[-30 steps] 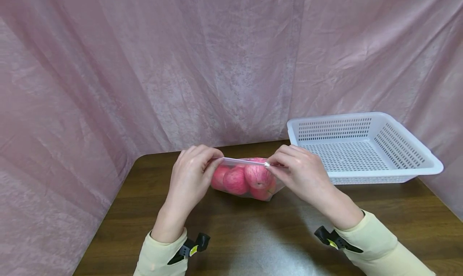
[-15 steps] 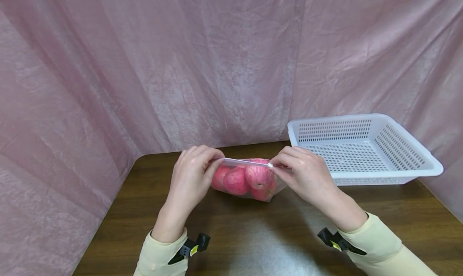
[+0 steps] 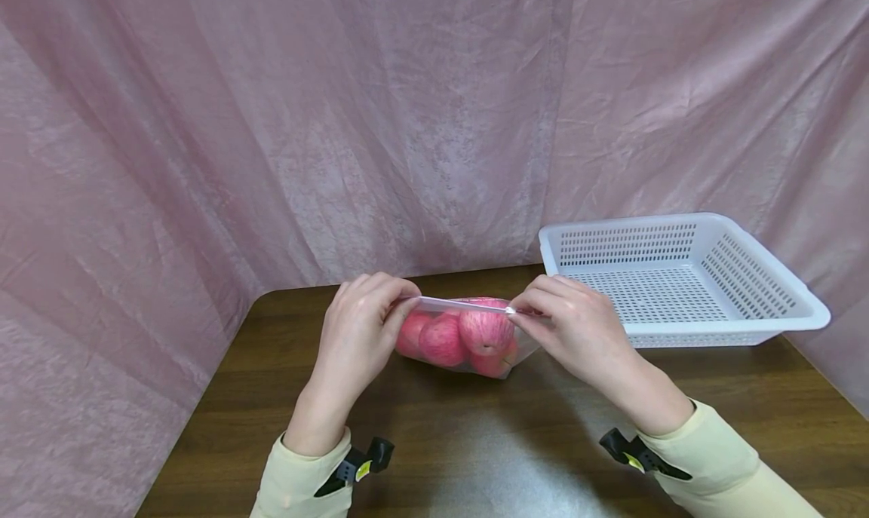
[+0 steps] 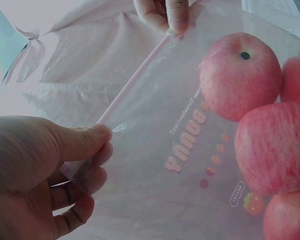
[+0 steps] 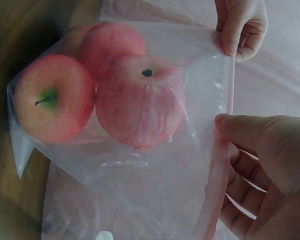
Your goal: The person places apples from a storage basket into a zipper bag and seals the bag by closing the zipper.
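Note:
A clear zip bag with printed letters and strawberries holds several red apples. My left hand pinches one end of the pink zip strip between thumb and curled fingers. Farther right along the strip, my right hand pinches at a small white slider. Between the two hands the strip is drawn straight, with the apples hanging low in the bag beyond it. In the right wrist view, a green-stemmed apple lies in the bag's corner.
A white perforated plastic basket stands at the back right of the brown wooden table, just beyond my right hand. Pink curtain cloth hangs behind and beside the table. Each wrist wears a black strap with a small camera.
My right hand has moved slightly to the right with the white slider, slowing toward now. A little more of the strip shows between the hands. My left hand has stayed in place.

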Demonstrator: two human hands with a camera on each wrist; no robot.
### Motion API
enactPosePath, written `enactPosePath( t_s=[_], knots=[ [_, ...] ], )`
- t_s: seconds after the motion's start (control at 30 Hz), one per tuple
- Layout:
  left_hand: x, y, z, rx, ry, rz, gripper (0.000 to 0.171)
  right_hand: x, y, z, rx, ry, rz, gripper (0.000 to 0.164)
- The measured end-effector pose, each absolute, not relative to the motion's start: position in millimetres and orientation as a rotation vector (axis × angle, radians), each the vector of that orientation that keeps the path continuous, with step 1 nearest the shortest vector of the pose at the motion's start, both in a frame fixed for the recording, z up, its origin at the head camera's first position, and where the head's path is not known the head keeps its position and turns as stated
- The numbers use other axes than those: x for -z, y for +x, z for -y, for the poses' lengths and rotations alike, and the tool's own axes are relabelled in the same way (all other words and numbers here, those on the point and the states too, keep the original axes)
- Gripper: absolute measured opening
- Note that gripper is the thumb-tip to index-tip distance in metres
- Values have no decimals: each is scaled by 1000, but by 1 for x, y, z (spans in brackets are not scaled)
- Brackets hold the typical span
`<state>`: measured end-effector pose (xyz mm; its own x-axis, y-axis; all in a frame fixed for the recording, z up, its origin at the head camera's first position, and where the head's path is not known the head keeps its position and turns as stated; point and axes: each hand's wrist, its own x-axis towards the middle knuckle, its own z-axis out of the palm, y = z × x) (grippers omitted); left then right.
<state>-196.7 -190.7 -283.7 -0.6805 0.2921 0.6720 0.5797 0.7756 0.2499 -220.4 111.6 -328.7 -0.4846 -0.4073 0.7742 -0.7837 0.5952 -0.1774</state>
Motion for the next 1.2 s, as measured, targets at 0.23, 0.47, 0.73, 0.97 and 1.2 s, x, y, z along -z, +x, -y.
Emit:
enactPosePath(
  t_s=[0.23, 0.47, 0.73, 0.97, 1.2],
  knots=[
    [283, -196, 191, 597, -643, 2343, 12, 329, -221, -114, -684, 943, 2119, 22],
    [284, -196, 191, 591, -648, 2333, 12, 330, -220, -118, -664, 937, 2109, 26],
    [284, -195, 191, 595, -647, 2339, 12, 331, -220, -121, -658, 939, 2109, 25],
    [284, -195, 191, 590, -642, 2344, 10, 332, -220, -124, -650, 933, 2118, 25],
    [283, -195, 191, 586, -640, 2344, 9, 333, -219, -127, -632, 923, 2135, 25]
  ],
)
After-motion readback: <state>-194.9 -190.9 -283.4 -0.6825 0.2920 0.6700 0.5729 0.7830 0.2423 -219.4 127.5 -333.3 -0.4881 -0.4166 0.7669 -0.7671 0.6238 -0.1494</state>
